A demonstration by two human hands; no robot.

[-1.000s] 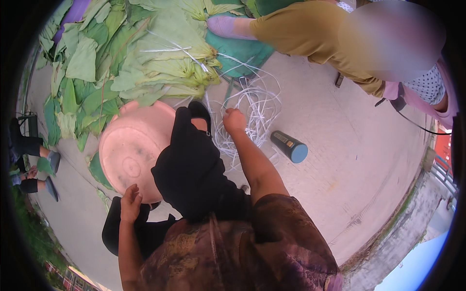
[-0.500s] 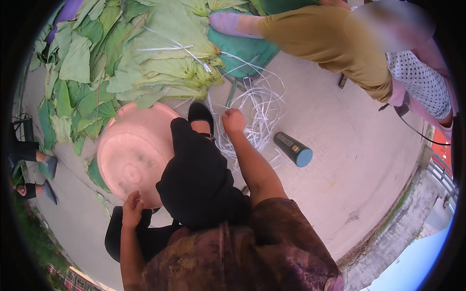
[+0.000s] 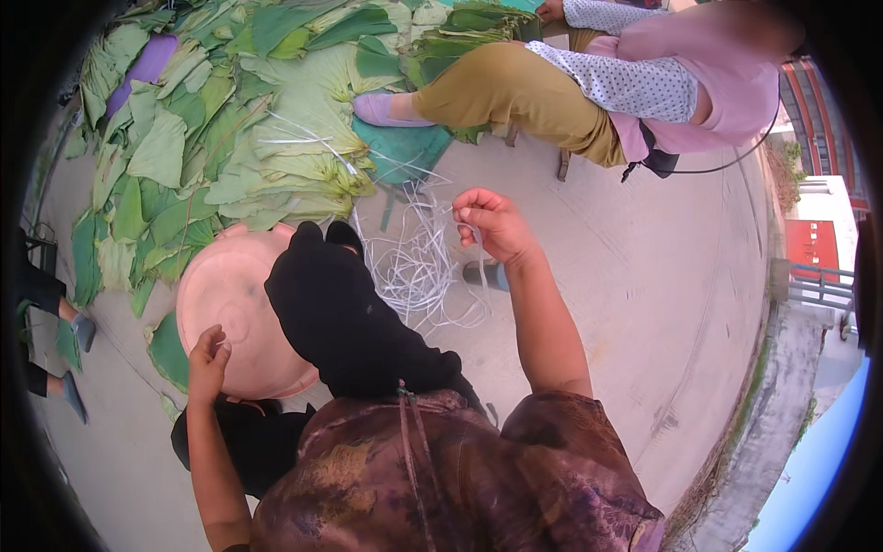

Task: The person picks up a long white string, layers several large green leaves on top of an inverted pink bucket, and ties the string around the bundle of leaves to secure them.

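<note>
My right hand (image 3: 494, 225) is raised over the ground with its fingers closed on a white plastic strip (image 3: 483, 271), whose end hangs down below the hand. A loose tangle of the same white strips (image 3: 409, 267) lies on the ground beside my knee. My left hand (image 3: 208, 363) is beside an upturned pink plastic tub (image 3: 235, 299), thumb and fingers pinched together. A pale speck shows at its fingertips, but I cannot make out what it is.
Large green leaves (image 3: 175, 216) are heaped beyond the tub, with tied bundles (image 3: 303, 175) among them. A dark bottle (image 3: 480, 273) is partly behind my right arm. Another person (image 3: 543, 101) sits at the upper right, one foot by the leaves. Someone's feet (image 3: 78, 359) show at far left.
My right hand has risen and moved right, and the strip now shows in its fingers. My left hand has shifted slightly left and up. The other person's arm now reaches toward the leaves.
</note>
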